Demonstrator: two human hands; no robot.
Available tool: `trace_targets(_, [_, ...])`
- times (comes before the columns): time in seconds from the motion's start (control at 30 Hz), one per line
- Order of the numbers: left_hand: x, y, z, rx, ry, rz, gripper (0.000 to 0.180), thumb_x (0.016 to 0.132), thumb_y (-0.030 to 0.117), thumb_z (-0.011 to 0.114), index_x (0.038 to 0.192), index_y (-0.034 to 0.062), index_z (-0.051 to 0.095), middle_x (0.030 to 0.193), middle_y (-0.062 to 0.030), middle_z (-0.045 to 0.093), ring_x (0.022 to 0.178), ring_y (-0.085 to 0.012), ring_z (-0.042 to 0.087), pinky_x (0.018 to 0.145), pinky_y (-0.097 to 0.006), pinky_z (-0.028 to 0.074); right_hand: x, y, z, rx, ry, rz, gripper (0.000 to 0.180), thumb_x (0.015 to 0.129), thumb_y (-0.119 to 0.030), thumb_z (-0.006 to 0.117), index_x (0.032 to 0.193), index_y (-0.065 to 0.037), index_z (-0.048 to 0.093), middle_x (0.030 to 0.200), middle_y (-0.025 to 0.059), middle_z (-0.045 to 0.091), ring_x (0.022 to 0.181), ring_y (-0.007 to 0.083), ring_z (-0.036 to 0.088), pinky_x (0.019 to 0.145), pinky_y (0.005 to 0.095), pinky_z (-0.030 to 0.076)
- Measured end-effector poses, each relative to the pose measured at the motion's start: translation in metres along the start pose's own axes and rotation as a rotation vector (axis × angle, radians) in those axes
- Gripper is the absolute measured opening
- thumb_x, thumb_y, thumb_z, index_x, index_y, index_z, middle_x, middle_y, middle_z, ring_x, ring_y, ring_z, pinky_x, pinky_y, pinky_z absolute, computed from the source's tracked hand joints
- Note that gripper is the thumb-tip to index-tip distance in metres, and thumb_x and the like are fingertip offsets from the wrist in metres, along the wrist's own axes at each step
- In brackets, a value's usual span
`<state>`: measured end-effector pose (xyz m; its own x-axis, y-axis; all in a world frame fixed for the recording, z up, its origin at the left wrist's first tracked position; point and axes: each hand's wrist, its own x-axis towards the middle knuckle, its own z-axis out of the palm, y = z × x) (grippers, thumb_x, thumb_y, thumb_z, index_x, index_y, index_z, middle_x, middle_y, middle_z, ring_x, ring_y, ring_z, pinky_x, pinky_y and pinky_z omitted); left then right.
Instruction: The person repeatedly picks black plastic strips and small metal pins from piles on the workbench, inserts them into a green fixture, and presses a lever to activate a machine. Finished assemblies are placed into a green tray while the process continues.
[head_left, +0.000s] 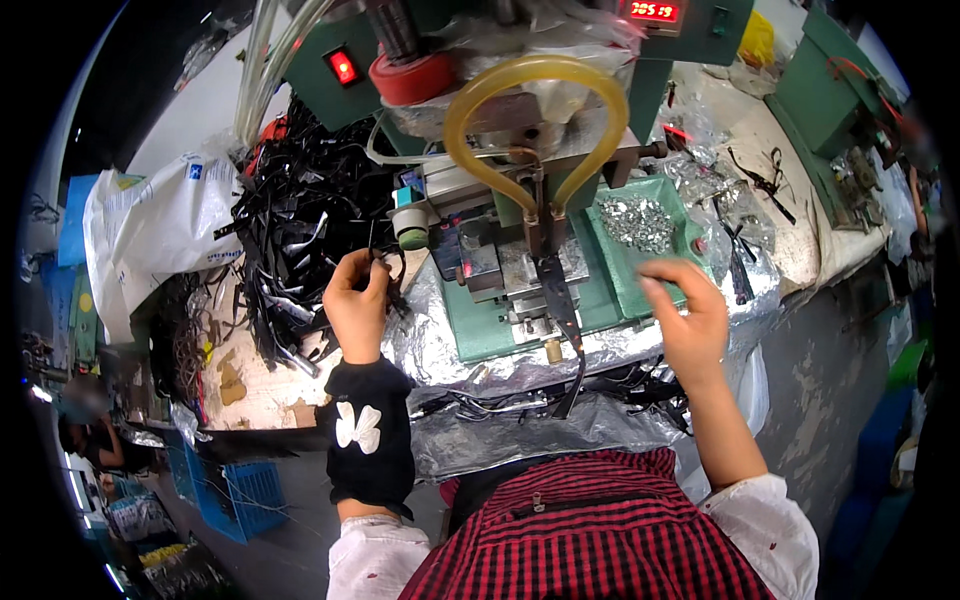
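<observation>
My left hand [357,297] is closed in a pinch on a thin black strip [373,236], which rises from the fingertips beside a heap of black strips [290,240]. A green bench press [545,205] stands in front of me. Under its head lies a black curved strip [562,312], shaped like a spectacle arm, its free end hanging toward me. My right hand [692,318] hovers at the near right edge of a green tray [612,282] holding small shiny metal pieces [637,223]. Its thumb and fingertips are close together and slightly blurred; anything between them is too small to make out.
A yellow hose [460,120] loops before the press head. Foil [430,345] covers the bench's near edge, with more black strips below it. At left lies a white plastic bag [165,225]; a blue crate [235,500] stands on the floor. Another green machine [825,110] is at right.
</observation>
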<state>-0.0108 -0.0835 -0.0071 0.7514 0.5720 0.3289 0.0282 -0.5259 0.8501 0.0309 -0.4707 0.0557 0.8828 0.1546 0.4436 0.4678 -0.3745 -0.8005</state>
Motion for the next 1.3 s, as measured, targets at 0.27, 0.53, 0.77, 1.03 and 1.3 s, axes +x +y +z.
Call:
trace_targets(0.27, [-0.048, 0.034, 0.002, -0.541, 0.007, -0.321, 0.021, 0.101, 0.020, 0.066, 0.109, 0.0017, 0.072, 0.087, 0.0001, 0.068, 0.069, -0.0030, 0.055, 0.056, -0.017, 0.037, 0.034, -0.028, 0.073, 0.438, 0.122, 0.075, 0.033, 0.084, 0.001, 0.072, 0.116, 0.001, 0.064, 0.102, 0.0072, 0.072, 0.094, 0.0149, 0.067, 0.086, 0.0303, 0.052])
trace_targets(0.53, [-0.022, 0.028, -0.005, 0.171, -0.143, 0.163, 0.029, 0.101, 0.012, 0.064, 0.122, -0.0065, 0.068, 0.104, -0.0116, 0.076, 0.083, -0.0141, 0.066, 0.079, -0.024, 0.049, 0.033, -0.058, 0.074, 0.626, 0.036, 0.215, 0.044, 0.085, 0.001, 0.073, 0.126, 0.000, 0.059, 0.100, 0.0073, 0.072, 0.098, 0.0127, 0.065, 0.091, 0.0271, 0.049])
trace_targets(0.77, [-0.055, 0.134, -0.015, -0.457, 0.013, -0.021, 0.031, 0.104, 0.009, 0.051, 0.131, -0.0031, 0.060, 0.091, -0.0076, 0.067, 0.060, -0.0041, 0.049, 0.049, -0.017, 0.036, 0.019, -0.065, 0.035, 0.511, -0.184, 0.100, 0.055, 0.086, -0.002, 0.066, 0.140, -0.002, 0.052, 0.133, 0.0154, 0.063, 0.123, 0.0278, 0.063, 0.103, 0.0386, 0.049])
trace_targets(1.03, [-0.086, 0.183, 0.011, 0.145, -0.452, 0.985, 0.052, 0.068, -0.007, 0.078, 0.118, 0.0064, 0.070, 0.125, -0.0165, 0.067, 0.094, -0.0335, 0.070, 0.083, -0.039, 0.057, -0.005, 0.074, 0.010, -0.352, -0.012, -0.106, 0.024, 0.084, -0.001, 0.061, 0.106, -0.002, 0.071, 0.108, 0.0183, 0.072, 0.104, 0.0371, 0.068, 0.093, 0.0446, 0.054])
trace_targets(1.3, [-0.077, 0.202, 0.011, 0.115, -0.485, 1.268, 0.032, 0.074, -0.007, 0.079, 0.105, -0.0043, 0.068, 0.115, -0.0188, 0.071, 0.108, -0.0348, 0.071, 0.087, -0.045, 0.064, -0.002, 0.065, 0.015, -0.328, 0.056, -0.108, 0.019, 0.083, 0.002, 0.062, 0.099, -0.002, 0.072, 0.100, 0.0154, 0.073, 0.097, 0.0364, 0.069, 0.087, 0.0448, 0.054])
